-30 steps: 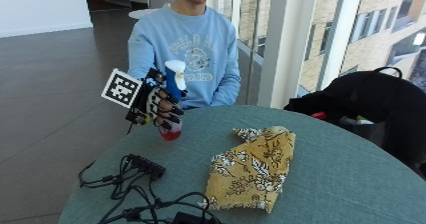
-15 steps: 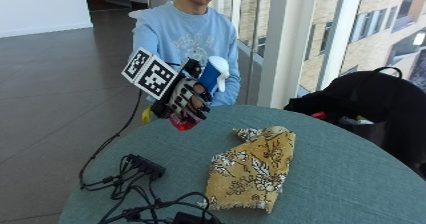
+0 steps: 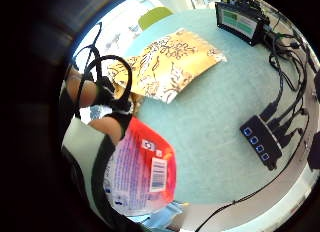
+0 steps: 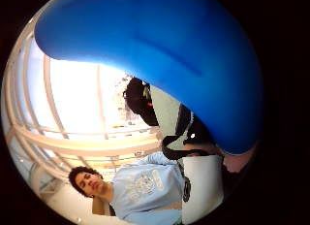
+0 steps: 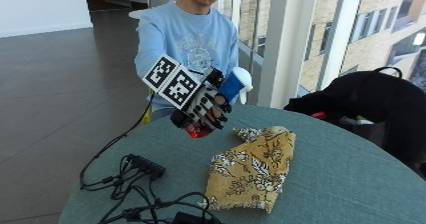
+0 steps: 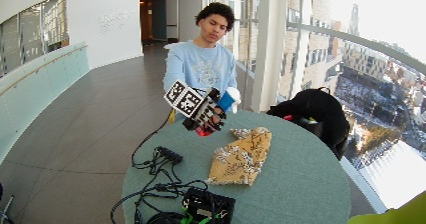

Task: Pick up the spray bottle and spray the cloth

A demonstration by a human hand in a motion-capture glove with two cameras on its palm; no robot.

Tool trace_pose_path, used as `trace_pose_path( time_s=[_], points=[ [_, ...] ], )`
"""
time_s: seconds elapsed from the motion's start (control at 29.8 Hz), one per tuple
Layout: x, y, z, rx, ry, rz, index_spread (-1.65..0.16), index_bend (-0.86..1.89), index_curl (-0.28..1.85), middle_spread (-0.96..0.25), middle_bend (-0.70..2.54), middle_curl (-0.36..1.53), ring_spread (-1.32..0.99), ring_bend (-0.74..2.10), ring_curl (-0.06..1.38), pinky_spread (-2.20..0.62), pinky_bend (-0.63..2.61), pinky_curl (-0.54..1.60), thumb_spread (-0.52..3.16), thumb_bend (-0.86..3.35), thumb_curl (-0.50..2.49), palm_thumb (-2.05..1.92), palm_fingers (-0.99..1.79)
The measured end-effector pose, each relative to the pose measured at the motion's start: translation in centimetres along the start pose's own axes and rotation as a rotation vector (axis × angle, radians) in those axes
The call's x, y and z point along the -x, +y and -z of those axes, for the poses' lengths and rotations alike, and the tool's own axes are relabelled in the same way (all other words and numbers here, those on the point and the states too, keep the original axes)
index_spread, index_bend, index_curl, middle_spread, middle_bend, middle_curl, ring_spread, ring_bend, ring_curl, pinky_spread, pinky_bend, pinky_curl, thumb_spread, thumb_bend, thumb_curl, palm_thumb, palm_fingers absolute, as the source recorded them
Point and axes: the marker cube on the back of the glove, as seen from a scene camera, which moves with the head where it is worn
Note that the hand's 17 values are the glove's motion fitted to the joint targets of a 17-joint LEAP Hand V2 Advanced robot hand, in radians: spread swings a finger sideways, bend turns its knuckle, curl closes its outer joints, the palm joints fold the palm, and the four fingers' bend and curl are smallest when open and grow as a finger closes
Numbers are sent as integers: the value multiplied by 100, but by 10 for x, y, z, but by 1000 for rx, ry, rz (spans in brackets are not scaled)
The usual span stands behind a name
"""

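Note:
In the outside view my gloved right hand grips the spray bottle and holds it above the table, tilted. Its blue and white head points towards the cloth and its red base hangs below my fingers. The yellow patterned cloth lies crumpled on the round teal table, just right of the hand. The little finger side palm view has the bottle's red labelled body close to the palm, with the cloth beyond it. The blue head fills the thumb side palm view.
Black cables and a hub lie on the table's near left part. A black box with a screen sits at the front edge. A black bag stands behind the table at the right.
My hand has lifted the bottle off the table, carried it right towards the cloth and tipped it from upright to a slant.

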Motion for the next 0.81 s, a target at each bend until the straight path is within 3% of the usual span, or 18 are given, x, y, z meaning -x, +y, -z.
trace_pose_path(
  time_s=[0.81],
  points=[
    [-2, -3, -11, 128, 58, -51, -23, 9, 21, -7, 39, 47, -5, 56, 39, 10, 35, 37, 98, -2, 53, 83, 110]
  ],
)
